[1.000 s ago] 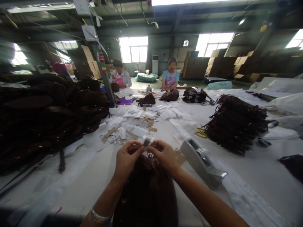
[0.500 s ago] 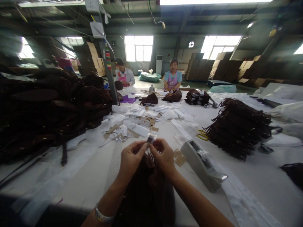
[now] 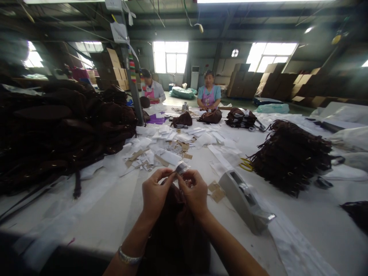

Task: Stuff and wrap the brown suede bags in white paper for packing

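A dark brown bag [image 3: 176,237] lies on the white table [image 3: 109,207] right in front of me, its top under my hands. My left hand [image 3: 154,193] and my right hand [image 3: 194,191] meet just above the bag's top edge. Both pinch a small clear plastic packet [image 3: 181,168] between thumbs and fingertips. A silver bracelet [image 3: 128,259] sits on my left wrist. What is inside the packet is too small to make out.
A grey tape dispenser [image 3: 245,199] stands right of my hands. Dark brown bags are heaped at left [image 3: 54,130] and stacked at right [image 3: 293,155]. Loose white and tan tags [image 3: 169,147] and yellow scissors [image 3: 245,164] lie mid-table. Two people [image 3: 209,94] work at the far end.
My hands have drawn slightly closer together over the bag's top, still pinching the packet. The view has shifted a little; nothing else on the table has moved.
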`<state>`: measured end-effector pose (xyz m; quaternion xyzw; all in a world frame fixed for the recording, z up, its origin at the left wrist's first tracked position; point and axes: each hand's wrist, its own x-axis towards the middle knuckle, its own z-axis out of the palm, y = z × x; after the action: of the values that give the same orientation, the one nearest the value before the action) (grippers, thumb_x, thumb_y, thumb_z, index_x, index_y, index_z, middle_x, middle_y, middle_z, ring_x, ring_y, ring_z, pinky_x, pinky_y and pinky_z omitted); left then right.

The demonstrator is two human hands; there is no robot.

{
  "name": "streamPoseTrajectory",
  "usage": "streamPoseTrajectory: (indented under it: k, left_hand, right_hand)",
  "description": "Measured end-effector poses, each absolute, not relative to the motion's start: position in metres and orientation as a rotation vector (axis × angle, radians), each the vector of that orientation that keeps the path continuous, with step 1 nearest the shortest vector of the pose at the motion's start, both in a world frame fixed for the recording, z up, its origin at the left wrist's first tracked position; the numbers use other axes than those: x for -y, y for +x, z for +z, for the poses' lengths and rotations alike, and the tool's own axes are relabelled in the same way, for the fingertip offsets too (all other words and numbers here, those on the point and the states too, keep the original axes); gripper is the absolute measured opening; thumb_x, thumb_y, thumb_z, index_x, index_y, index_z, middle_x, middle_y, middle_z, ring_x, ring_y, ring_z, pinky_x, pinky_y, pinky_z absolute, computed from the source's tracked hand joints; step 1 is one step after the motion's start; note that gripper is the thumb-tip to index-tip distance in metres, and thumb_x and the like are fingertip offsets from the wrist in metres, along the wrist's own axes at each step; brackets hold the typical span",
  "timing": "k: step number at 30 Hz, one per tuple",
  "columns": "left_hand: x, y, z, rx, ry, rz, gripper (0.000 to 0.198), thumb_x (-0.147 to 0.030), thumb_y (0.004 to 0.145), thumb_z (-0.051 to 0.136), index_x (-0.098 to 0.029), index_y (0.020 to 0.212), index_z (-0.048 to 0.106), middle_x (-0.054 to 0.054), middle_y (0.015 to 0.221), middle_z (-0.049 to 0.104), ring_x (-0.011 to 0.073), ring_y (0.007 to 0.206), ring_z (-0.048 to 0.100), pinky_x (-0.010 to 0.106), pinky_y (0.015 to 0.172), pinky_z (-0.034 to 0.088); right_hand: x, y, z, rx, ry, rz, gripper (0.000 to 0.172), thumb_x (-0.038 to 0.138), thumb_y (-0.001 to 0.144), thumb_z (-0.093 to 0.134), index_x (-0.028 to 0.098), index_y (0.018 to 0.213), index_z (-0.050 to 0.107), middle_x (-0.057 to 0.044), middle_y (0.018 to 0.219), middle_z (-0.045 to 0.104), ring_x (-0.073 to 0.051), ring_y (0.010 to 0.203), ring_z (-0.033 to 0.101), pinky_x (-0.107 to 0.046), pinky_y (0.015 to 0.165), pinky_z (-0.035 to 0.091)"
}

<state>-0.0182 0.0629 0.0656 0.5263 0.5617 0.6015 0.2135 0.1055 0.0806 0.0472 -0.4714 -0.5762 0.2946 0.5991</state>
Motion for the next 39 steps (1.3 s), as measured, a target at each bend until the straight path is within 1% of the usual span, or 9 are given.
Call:
streamPoseTrajectory:
  k: [7,11,16,21,24,27,30,34,39]
  left_hand:
    - [-0.06,-0.013,0.066,-1.806,1.791,1.727,0.01,-0.028,0.083,0.071,-0.025,0.092,0.07,-0.002,0.087,0.073,0.0166,0.083,0.07,0.026,0.078,0.052]
    - [-0.059,-0.005,0.065,-1.824,1.842,1.743,0.028,-0.024,0.083,0.07,-0.027,0.111,0.067,-0.002,0.093,0.075,0.0173,0.087,0.071,0.026,0.081,0.053]
    - [-0.053,0.004,0.055,-1.775,2.013,1.675,0.041,-0.015,0.089,0.055,-0.024,0.129,0.059,0.005,0.123,0.068,0.0198,0.108,0.066,0.031,0.095,0.051]
    - [-0.047,0.004,0.053,-1.749,2.09,1.492,0.066,-0.01,0.086,0.049,-0.025,0.148,0.037,0.007,0.135,0.06,0.0243,0.12,0.059,0.036,0.099,0.049]
    - [-0.046,0.004,0.055,-1.732,2.087,1.456,0.068,-0.012,0.087,0.049,-0.027,0.151,0.031,0.008,0.136,0.058,0.0259,0.122,0.058,0.037,0.098,0.049]
    - [-0.047,0.001,0.059,-1.721,1.985,1.477,0.063,-0.016,0.09,0.051,-0.028,0.149,0.034,0.007,0.128,0.065,0.0262,0.116,0.062,0.038,0.097,0.05]
    - [-0.052,-0.005,0.066,-1.651,1.806,1.517,0.054,-0.026,0.09,0.058,-0.029,0.142,0.045,0.005,0.115,0.071,0.0248,0.106,0.067,0.038,0.094,0.052]
    - [-0.066,-0.016,0.077,-1.447,1.545,1.505,0.048,-0.04,0.083,0.069,-0.026,0.127,0.06,0.005,0.105,0.072,0.0212,0.085,0.071,0.031,0.074,0.057]
    - [-0.079,-0.033,0.086,-1.338,1.499,1.295,0.047,-0.044,0.076,0.075,-0.023,0.118,0.066,0.006,0.106,0.07,0.0177,0.076,0.069,0.023,0.059,0.053]
  right_hand:
    - [-0.082,0.101,0.046,1.299,-1.077,0.667,0.018,0.034,0.081,0.071,0.019,0.088,0.064,-0.001,0.079,0.069,-0.014,0.068,0.063,-0.024,0.061,0.049]
    - [-0.081,0.103,0.046,1.269,-1.039,0.709,0.018,0.034,0.082,0.071,0.019,0.087,0.064,-0.001,0.08,0.07,-0.015,0.071,0.065,-0.025,0.066,0.052]
    - [-0.085,0.107,0.046,1.202,-1.002,0.803,0.018,0.034,0.081,0.073,0.019,0.088,0.066,-0.002,0.084,0.072,-0.018,0.077,0.069,-0.028,0.073,0.055]
    - [-0.085,0.109,0.046,1.237,-0.939,0.92,0.021,0.035,0.083,0.069,0.021,0.099,0.068,-0.005,0.098,0.073,-0.021,0.091,0.07,-0.033,0.084,0.057]
    - [-0.083,0.11,0.048,1.239,-0.867,1.011,0.032,0.034,0.078,0.075,0.021,0.106,0.067,-0.007,0.105,0.073,-0.023,0.098,0.069,-0.036,0.09,0.057]
    - [-0.085,0.113,0.049,1.191,-0.89,1.03,0.026,0.034,0.08,0.073,0.02,0.101,0.07,-0.007,0.1,0.074,-0.024,0.093,0.071,-0.038,0.088,0.058]
    - [-0.089,0.116,0.049,1.106,-0.9,1.108,0.02,0.034,0.08,0.072,0.019,0.093,0.072,-0.006,0.09,0.075,-0.022,0.084,0.072,-0.036,0.082,0.058]
    - [-0.092,0.12,0.049,1.059,-0.862,1.212,0.021,0.033,0.076,0.076,0.018,0.091,0.073,-0.005,0.084,0.076,-0.021,0.081,0.072,-0.035,0.081,0.057]
    - [-0.09,0.12,0.052,1.01,-0.799,1.299,0.024,0.033,0.071,0.081,0.017,0.088,0.074,-0.005,0.084,0.075,-0.02,0.08,0.071,-0.034,0.083,0.056]
